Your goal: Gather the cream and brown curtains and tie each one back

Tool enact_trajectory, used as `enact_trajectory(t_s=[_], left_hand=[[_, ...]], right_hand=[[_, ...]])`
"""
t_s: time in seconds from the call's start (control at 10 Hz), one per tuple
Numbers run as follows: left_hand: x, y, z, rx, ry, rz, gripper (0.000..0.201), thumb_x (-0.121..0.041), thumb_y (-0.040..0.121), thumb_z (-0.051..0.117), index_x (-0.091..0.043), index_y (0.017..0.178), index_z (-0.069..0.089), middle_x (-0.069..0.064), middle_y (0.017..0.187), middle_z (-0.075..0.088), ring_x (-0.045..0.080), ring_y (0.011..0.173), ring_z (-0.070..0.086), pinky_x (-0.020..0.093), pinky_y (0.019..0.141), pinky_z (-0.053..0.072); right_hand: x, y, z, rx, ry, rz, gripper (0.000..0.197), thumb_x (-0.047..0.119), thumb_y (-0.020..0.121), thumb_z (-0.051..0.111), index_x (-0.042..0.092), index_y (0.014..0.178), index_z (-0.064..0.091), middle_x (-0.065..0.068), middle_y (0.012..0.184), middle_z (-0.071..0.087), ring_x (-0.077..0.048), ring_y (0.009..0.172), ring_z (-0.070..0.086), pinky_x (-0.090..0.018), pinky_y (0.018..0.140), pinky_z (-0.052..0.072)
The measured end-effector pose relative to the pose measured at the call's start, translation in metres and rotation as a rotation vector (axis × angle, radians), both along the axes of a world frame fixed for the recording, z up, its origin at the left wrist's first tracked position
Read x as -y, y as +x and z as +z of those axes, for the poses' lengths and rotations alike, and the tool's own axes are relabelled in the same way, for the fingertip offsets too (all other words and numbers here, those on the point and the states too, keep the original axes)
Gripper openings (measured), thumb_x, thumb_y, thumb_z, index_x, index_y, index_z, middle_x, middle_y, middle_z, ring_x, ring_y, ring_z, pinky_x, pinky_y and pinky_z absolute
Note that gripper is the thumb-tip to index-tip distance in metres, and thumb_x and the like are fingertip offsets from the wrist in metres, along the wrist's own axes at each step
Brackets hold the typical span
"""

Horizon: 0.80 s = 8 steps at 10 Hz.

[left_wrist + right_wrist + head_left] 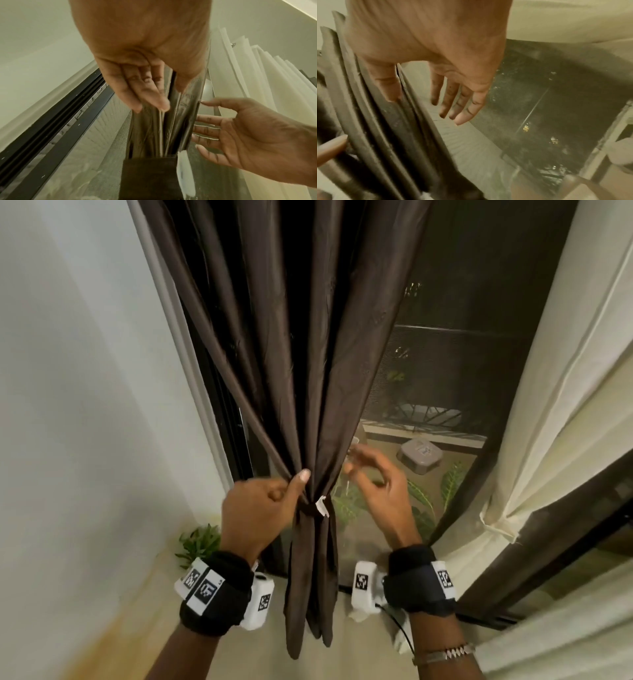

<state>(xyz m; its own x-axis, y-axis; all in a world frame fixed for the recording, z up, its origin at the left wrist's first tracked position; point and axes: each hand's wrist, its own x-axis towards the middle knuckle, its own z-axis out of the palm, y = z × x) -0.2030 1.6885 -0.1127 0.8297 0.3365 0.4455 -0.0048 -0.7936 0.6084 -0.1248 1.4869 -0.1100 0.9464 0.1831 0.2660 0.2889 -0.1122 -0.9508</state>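
Note:
The brown curtain (308, 371) hangs gathered in the middle, cinched by a brown tie band (310, 508) with a white tag (322, 506). My left hand (294, 484) pinches the folds just above the band, thumb on the front. From the left wrist, the folds (181, 121) run between thumb and fingers, with the band (149, 175) below. My right hand (363, 470) hovers with spread fingers just right of the curtain and holds nothing; its thumb lies beside the folds (385, 121). The cream curtain (565, 405) hangs at the right, drawn in at a gather (496, 525).
A white wall (85, 405) and the window frame (191, 371) stand to the left. Behind the curtains is a dark mesh screen (462, 354). A small green plant (200, 542) sits on the floor at the left; leafy plants and a grey stool (419, 455) show outside.

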Motion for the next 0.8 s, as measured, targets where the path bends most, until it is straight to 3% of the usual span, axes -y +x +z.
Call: enact_trajectory(t_s=[0.1, 0.2, 0.3, 0.4, 0.5, 0.6, 0.7, 0.8], left_hand=[[-0.009, 0.018, 0.028, 0.235, -0.119, 0.135, 0.046, -0.071, 0.094, 0.063, -0.026, 0.088, 0.057, -0.004, 0.065, 0.066, 0.015, 0.054, 0.067, 0.038, 0.057, 0.057], [-0.025, 0.045, 0.047, 0.195, -0.182, 0.085, 0.036, -0.065, 0.1, 0.057, -0.033, 0.116, 0.056, -0.009, 0.086, 0.072, 0.015, 0.065, 0.074, 0.041, 0.067, 0.062], [-0.044, 0.063, 0.055, 0.233, -0.316, 0.005, 0.017, -0.046, 0.103, 0.062, -0.033, 0.093, 0.067, -0.009, 0.076, 0.074, 0.015, 0.065, 0.076, 0.048, 0.073, 0.065], [-0.054, 0.061, 0.055, 0.328, -0.511, 0.078, 0.017, -0.034, 0.103, 0.066, -0.033, 0.086, 0.065, -0.002, 0.075, 0.074, 0.024, 0.062, 0.075, 0.05, 0.072, 0.067], [-0.06, 0.061, 0.039, 0.244, -0.596, 0.114, 0.012, -0.036, 0.107, 0.061, -0.032, 0.096, 0.063, 0.0, 0.08, 0.076, 0.021, 0.059, 0.074, 0.052, 0.074, 0.067], [-0.053, 0.055, 0.029, 0.076, -0.5, -0.027, 0.016, -0.035, 0.107, 0.061, -0.02, 0.112, 0.063, 0.001, 0.089, 0.077, 0.014, 0.065, 0.076, 0.048, 0.08, 0.066], [-0.03, 0.042, 0.02, 0.129, -0.365, -0.135, 0.01, -0.036, 0.104, 0.065, -0.028, 0.105, 0.059, -0.005, 0.087, 0.073, 0.015, 0.068, 0.076, 0.044, 0.071, 0.065], [-0.001, 0.041, -0.003, 0.038, -0.248, -0.163, 0.011, -0.041, 0.099, 0.063, -0.031, 0.1, 0.059, -0.01, 0.088, 0.073, 0.013, 0.075, 0.076, 0.045, 0.072, 0.064]], right_hand=[[-0.019, 0.02, 0.036, 0.002, 0.082, 0.003, 0.049, 0.052, 0.09, 0.078, 0.035, 0.135, 0.065, 0.015, 0.128, 0.073, 0.0, 0.121, 0.066, -0.029, 0.103, 0.054], [-0.032, 0.033, 0.058, 0.11, 0.034, -0.073, 0.028, 0.034, 0.096, 0.077, 0.013, 0.115, 0.076, 0.0, 0.107, 0.082, -0.017, 0.101, 0.077, -0.046, 0.095, 0.062], [-0.025, 0.043, 0.069, 0.105, -0.013, -0.058, 0.016, 0.021, 0.097, 0.076, 0.014, 0.11, 0.081, 0.005, 0.1, 0.084, -0.013, 0.096, 0.079, -0.043, 0.093, 0.063], [-0.014, 0.047, 0.067, 0.16, -0.002, -0.194, 0.008, 0.02, 0.092, 0.08, 0.021, 0.1, 0.081, 0.008, 0.093, 0.083, -0.013, 0.09, 0.079, -0.044, 0.087, 0.064], [-0.016, 0.054, 0.056, 0.14, -0.052, -0.323, 0.018, 0.035, 0.093, 0.074, 0.022, 0.083, 0.067, 0.009, 0.078, 0.074, -0.019, 0.076, 0.072, -0.055, 0.079, 0.062], [-0.023, 0.045, 0.042, 0.102, -0.153, -0.231, 0.014, 0.04, 0.096, 0.072, 0.029, 0.088, 0.066, 0.011, 0.084, 0.075, -0.01, 0.082, 0.073, -0.04, 0.077, 0.062], [-0.018, 0.029, 0.022, 0.153, -0.155, -0.246, 0.013, 0.028, 0.098, 0.072, 0.033, 0.11, 0.068, 0.015, 0.093, 0.076, 0.003, 0.088, 0.071, -0.014, 0.075, 0.054], [-0.004, 0.018, -0.007, 0.114, -0.291, -0.237, 0.016, 0.021, 0.097, 0.068, 0.033, 0.107, 0.071, 0.014, 0.096, 0.077, -0.001, 0.087, 0.072, -0.019, 0.075, 0.055]])
